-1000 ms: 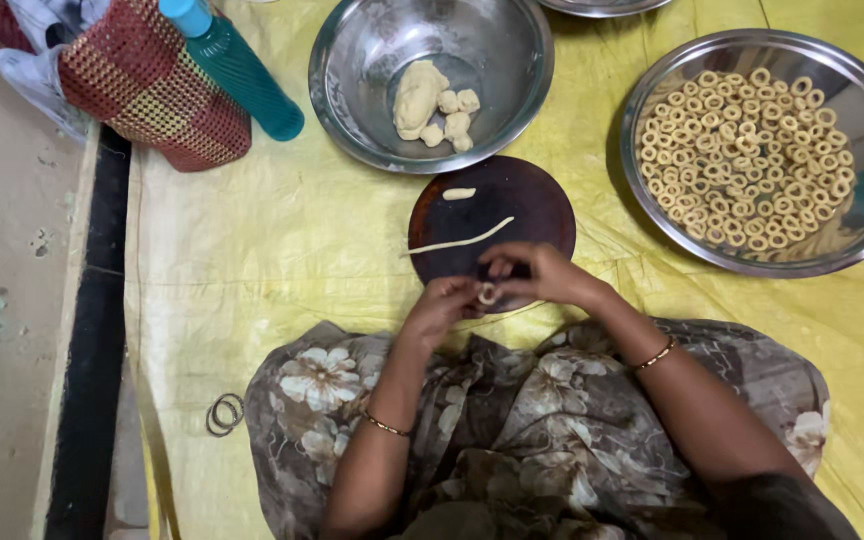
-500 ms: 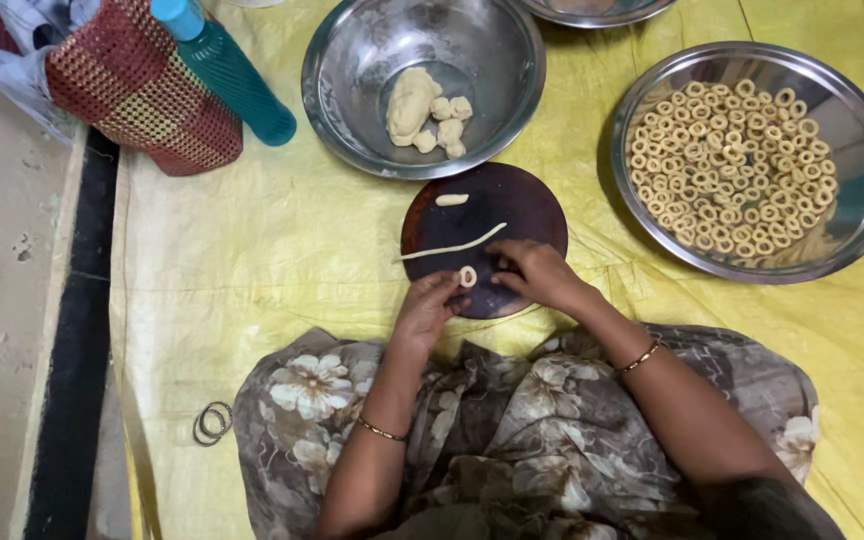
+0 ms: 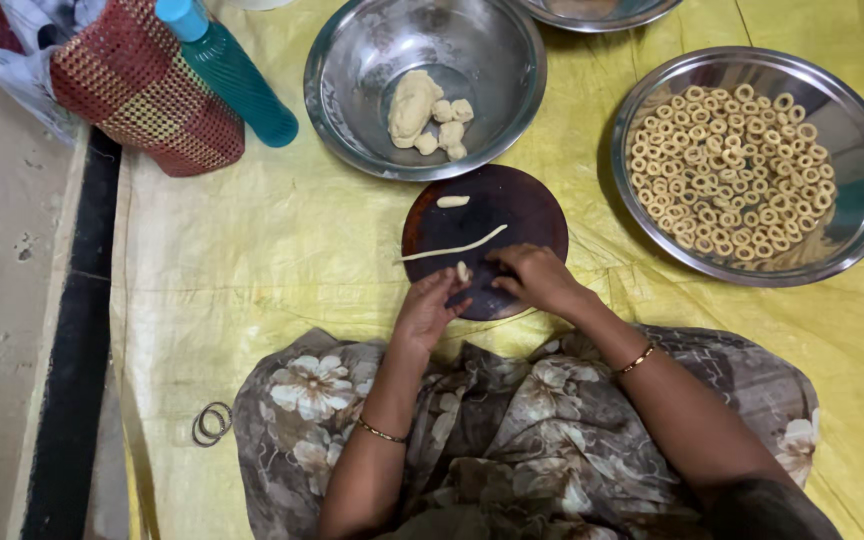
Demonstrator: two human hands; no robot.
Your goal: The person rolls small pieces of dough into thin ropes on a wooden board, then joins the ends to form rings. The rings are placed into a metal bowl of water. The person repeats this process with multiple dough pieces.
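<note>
Round dark wooden board (image 3: 492, 215) | our left hand (image 3: 430, 308) pinches small dough piece (image 3: 462, 271) | our right hand (image 3: 534, 276) curled beside it, hold unclear | thin dough rope (image 3: 452, 246) just above.

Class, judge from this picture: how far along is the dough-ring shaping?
Done: many small dough rings fill the wide steel plate. In hand: both hands, left hand and right hand, work a small dough piece on the round dark wooden board, beside a thin rolled dough rope. Left: dough lumps wait in the steel bowl.
</note>
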